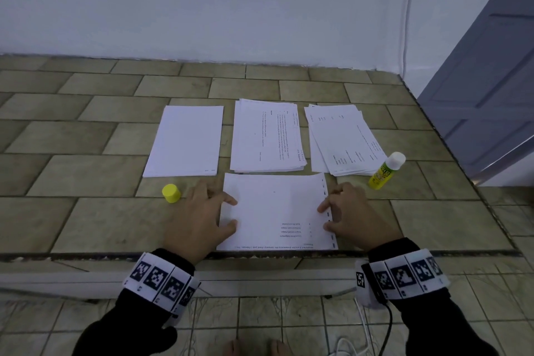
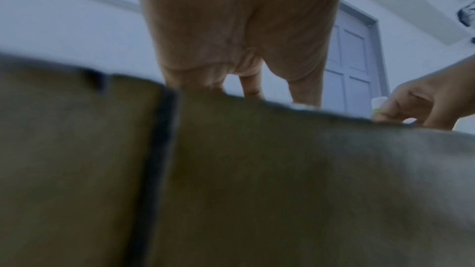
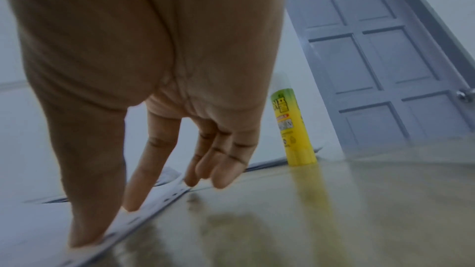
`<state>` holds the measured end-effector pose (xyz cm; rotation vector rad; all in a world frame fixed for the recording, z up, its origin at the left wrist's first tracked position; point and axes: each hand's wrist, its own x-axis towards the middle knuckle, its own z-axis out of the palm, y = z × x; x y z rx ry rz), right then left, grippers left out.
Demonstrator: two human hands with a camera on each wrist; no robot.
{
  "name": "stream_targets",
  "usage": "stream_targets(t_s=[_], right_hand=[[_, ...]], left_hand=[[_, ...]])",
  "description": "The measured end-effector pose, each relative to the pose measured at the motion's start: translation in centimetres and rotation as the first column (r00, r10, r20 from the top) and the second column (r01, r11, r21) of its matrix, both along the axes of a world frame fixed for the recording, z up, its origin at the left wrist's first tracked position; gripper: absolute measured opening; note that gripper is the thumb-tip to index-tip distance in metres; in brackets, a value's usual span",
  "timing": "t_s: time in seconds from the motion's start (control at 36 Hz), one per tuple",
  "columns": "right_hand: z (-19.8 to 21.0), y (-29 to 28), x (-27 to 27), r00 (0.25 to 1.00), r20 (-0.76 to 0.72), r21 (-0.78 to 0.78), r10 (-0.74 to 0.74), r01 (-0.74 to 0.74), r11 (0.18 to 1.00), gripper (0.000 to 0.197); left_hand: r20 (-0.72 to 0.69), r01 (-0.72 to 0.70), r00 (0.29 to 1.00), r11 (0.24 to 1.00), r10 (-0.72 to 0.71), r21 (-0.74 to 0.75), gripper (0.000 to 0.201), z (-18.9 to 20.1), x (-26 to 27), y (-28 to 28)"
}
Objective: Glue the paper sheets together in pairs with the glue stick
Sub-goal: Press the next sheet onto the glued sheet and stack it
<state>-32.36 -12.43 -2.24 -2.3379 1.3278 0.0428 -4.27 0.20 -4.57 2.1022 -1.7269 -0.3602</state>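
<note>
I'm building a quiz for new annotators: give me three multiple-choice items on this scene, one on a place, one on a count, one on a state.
1. Where does the loose yellow cap stand?
A. left of the left hand
B. on the right pile
C. on the glue stick

2. How many paper piles lie beyond the near white sheet?
A. one
B. three
C. five

3. How is the yellow glue stick?
A. lying flat
B. held in the right hand
C. standing uncapped

Answers: 1 A, it sits on the tiled table beside that hand; 2 B, three piles lie side by side; 3 C, it stands alone, white top bare.
</note>
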Motion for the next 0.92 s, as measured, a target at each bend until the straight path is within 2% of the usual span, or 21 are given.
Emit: stream_targets(t_s=[0.06,0.14,0.28,0.33,0.39,0.44,0.5,0.58,0.69,0.78,0.92], right_hand=[[0.0,0.3,0.4,0.995,-0.09,-0.08,0.033,-0.041,0.996,0.031],[0.3,0.9,1.0,0.985,-0.166,-0.166,0.051,-0.079,0.983,0.025],[0.7,2.3,2.4,0.963,-0.267,-0.309,0.03,-0.115,0.944,0.018],[0.6,2.8,3.5,0.973,-0.227,-0.387,0.042,-0.129,0.913,0.029],[0.4,3.7,5.3,0.977,-0.169,-0.307,0.131,-0.179,0.935,0.053],[0.2,4.6,6.9,0.967,-0.141,-0.156,0.211,-0.232,0.96,0.082],[-0.7,5.2,8.5,0.95,-0.099,-0.13,0.297,-0.308,0.943,0.097],[-2.5,5.3,10.5,0.922,-0.045,-0.162,0.385,-0.387,0.908,0.102],[-3.9,4.3,10.7,0.919,-0.057,-0.19,0.39,-0.394,0.899,0.097],[-4.6,3.9,9.7,0.931,-0.056,-0.222,0.361,-0.365,0.904,0.085],[-4.9,2.9,7.7,0.973,-0.078,-0.249,0.215,-0.228,0.941,0.098]], left_hand=[[0.071,0.034,0.997,0.999,-0.032,-0.031,0.058,-0.1,-0.5,-0.3],[0.122,0.066,0.99,0.997,-0.071,0.043,0.08,-0.8,-1.1,-1.3],[0.248,0.043,0.967,0.998,-0.055,0.053,0.08,-3.1,-1.2,-2.2],[0.25,0.038,0.967,0.998,-0.05,0.051,0.075,-3.8,-1.1,-2.2],[0.27,0.044,0.962,0.999,-0.051,0.03,0.07,-4.1,-1.1,-2.1],[0.3,0.054,0.952,0.999,-0.053,0.005,0.067,-4.3,-1.1,-2.2],[0.317,0.057,0.947,0.998,-0.052,-0.004,0.067,-4.4,-1.1,-2.3],[0.328,0.066,0.943,0.998,-0.066,0.012,0.071,-4.6,-1.0,-2.4],[0.33,0.066,0.942,0.998,-0.061,-0.004,0.065,-4.7,-0.9,-2.3],[0.348,0.061,0.936,0.998,-0.05,-0.021,0.064,-4.5,-1.0,-2.3],[0.353,0.053,0.934,0.999,-0.046,-0.01,0.064,-4.3,-1.1,-2.3]])
